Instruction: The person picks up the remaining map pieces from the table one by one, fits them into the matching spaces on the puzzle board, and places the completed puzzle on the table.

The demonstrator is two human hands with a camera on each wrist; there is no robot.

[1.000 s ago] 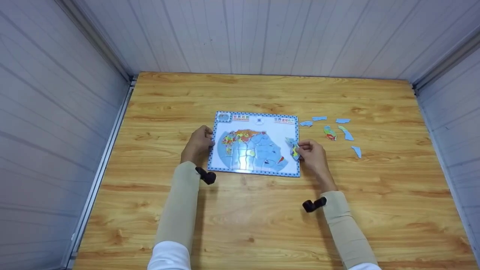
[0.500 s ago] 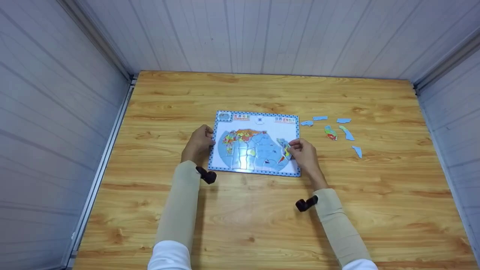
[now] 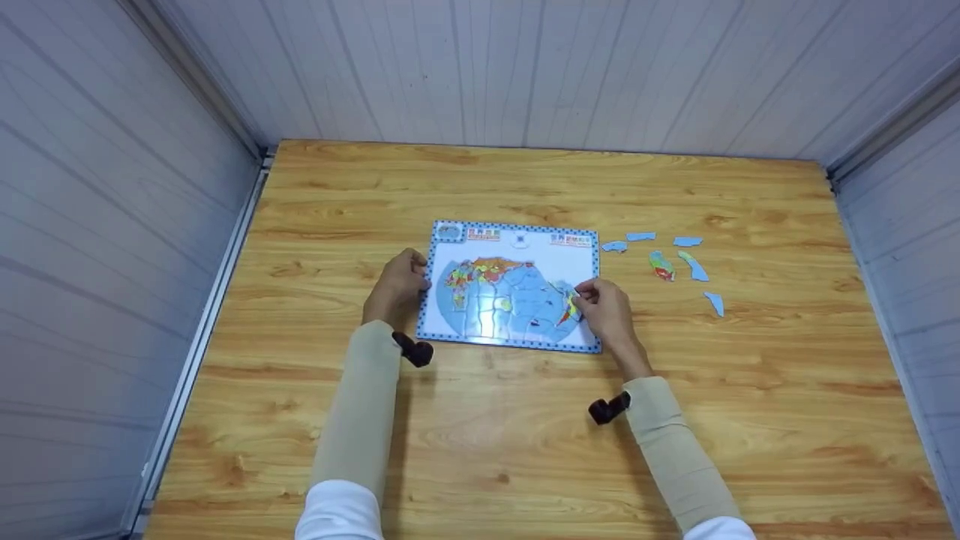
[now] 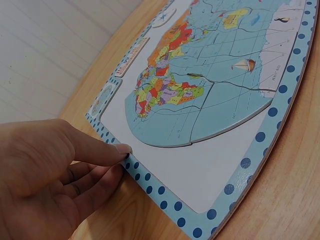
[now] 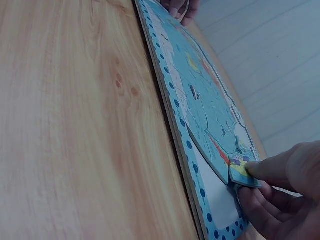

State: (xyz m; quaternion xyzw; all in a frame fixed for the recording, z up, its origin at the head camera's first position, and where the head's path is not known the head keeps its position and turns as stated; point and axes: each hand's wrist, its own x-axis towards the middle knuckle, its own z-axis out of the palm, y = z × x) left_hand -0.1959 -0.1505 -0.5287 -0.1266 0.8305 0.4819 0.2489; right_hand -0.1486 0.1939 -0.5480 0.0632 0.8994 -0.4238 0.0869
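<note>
Leftward since a second ago, we have moved the yellow-printed map piece (image 5: 237,171) from the right border of the world-map puzzle board (image 3: 559,262) to the right edge of the assembled map (image 3: 529,296). Our left hand (image 3: 399,285) pinches the board's left border; our right hand (image 3: 607,309) pinches that piece, with six loose puzzle pieces (image 3: 661,266) lying farther right on the wooden table (image 3: 502,435).

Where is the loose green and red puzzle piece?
In the head view, the green and red puzzle piece lies on the table, right of the world map board, left of the curved blue piece.
</note>
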